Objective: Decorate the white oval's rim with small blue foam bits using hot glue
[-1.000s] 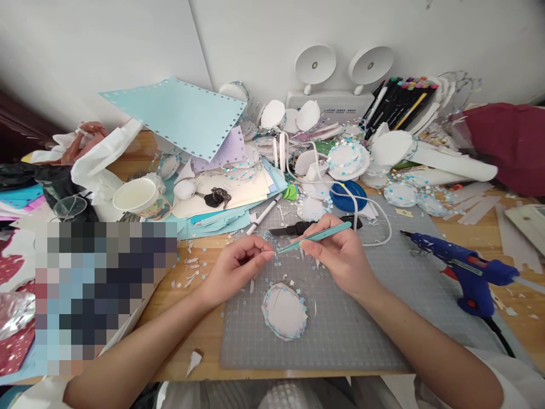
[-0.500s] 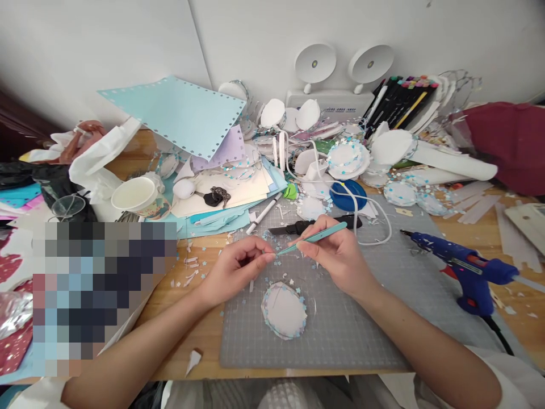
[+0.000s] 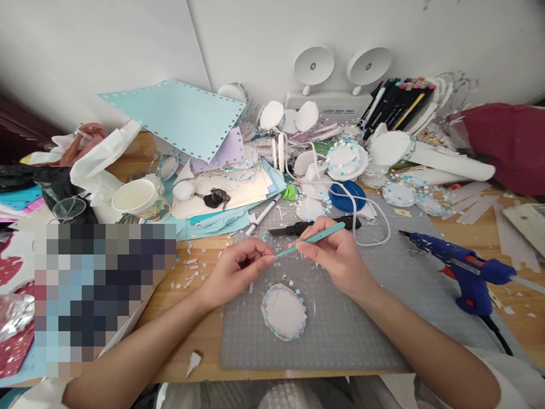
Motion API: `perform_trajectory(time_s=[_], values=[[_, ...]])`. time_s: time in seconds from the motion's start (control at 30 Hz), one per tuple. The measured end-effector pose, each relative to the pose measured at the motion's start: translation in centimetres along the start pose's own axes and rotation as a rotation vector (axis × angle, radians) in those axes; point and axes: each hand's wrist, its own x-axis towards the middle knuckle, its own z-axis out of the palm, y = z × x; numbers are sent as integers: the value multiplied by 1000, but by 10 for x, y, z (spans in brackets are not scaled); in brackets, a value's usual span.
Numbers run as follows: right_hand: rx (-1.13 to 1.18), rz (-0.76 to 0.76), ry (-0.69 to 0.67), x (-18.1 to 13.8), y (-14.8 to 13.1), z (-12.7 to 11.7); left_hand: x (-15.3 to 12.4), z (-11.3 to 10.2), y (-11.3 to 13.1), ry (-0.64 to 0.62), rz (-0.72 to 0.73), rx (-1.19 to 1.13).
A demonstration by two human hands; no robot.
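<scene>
Tweezers (image 3: 326, 233), pale teal, slant over the mat (image 3: 340, 341) near its middle, their tips just at the left hand's fingertips.

From the left, a cup (image 3: 157, 209) stands on the wooden table (image 3: 170, 329), beside crumpled tissue (image 3: 100, 170). Behind it, a blue sheet (image 3: 170, 122) with a row of small shapes along its edges leans above a stack of paper (image 3: 247, 187).

The left hand (image 3: 238, 266) has its thumb and forefinger pinched together; I cannot tell whether something thin is between them. A white pen (image 3: 263, 216) lies behind that hand. Nearer the body, a white disc (image 3: 285, 312) lies flat on the mat, small pale-blue stars around its rim. Beyond the tweezers lies a black cutter (image 3: 289, 229), partly hidden by the right hand (image 3: 340, 255), which holds the tweezers between thumb and fingers in a narrow grip.

Behind that hand are a blue lid (image 3: 337, 200) and, crossing over it, a white cord (image 3: 386, 233). Farther right, a blue glue gun (image 3: 464, 261) lies with its nozzle towards the mat's middle. At the far right is maroon cloth (image 3: 504, 142).
</scene>
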Motion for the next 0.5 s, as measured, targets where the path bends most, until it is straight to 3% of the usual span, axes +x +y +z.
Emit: perform_trajectory(time_s=[0.5], values=[[44, 29, -14, 0, 3, -2, 0, 0, -1, -3, 7, 8]])
